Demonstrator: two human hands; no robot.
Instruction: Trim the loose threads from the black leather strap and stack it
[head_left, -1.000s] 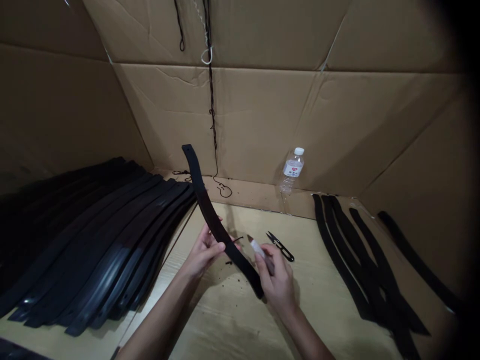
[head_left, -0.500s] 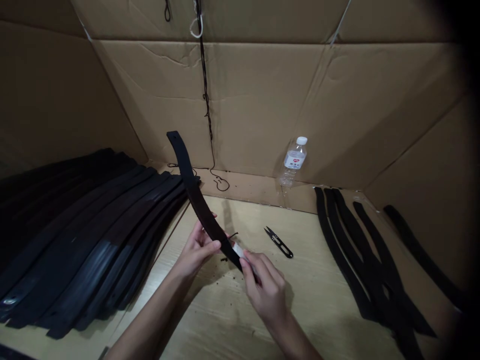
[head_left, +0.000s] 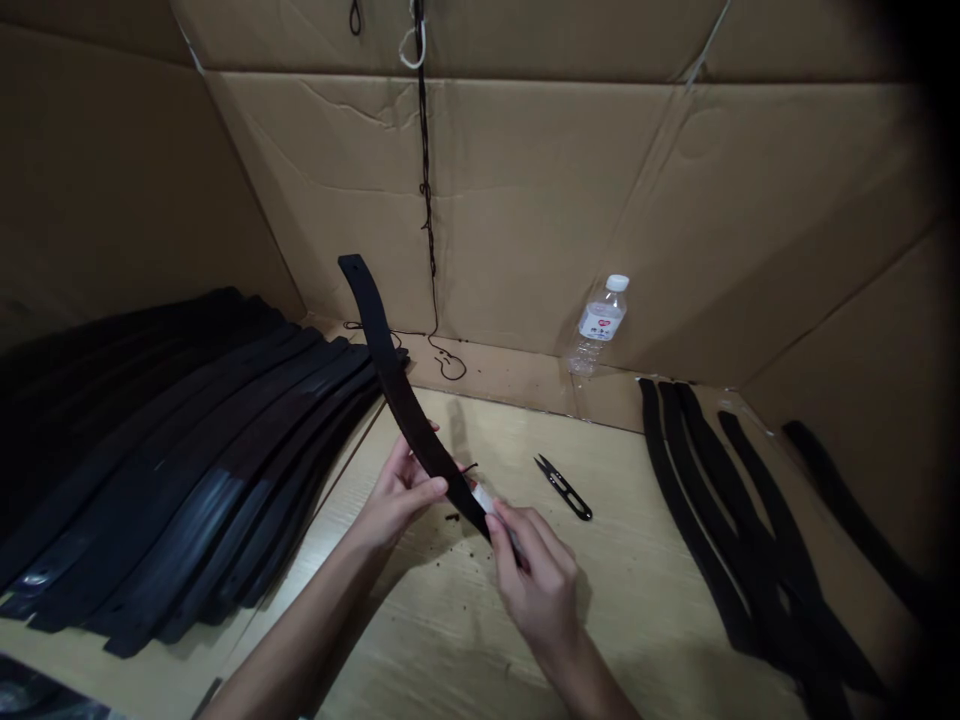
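Observation:
A long, curved black strap [head_left: 395,385] with a small hole at its far end slants up and away over the table. My left hand [head_left: 401,495] grips it near its lower middle, the thumb lying on its near face. In my right hand [head_left: 536,570], closed beside the strap's lower end, is a small whitish lighter [head_left: 482,497] with a reddish tip, mostly covered by the fingers. A short black cord end [head_left: 469,468] sticks out from the strap close to that tip. To the right, black thread snips [head_left: 564,489] lie on the table.
Many black straps [head_left: 187,450] are layered at the left, and several more [head_left: 705,510] lie at the right. A plastic bottle [head_left: 598,325] stands by the cardboard wall [head_left: 540,210]. Dark cords [head_left: 425,170] hang down that wall. Dark crumbs dot the table [head_left: 420,640].
The whole view has shifted slightly, moving the surroundings a little to the right. Both hands keep their hold, with the strap and lighter in nearly the same position.

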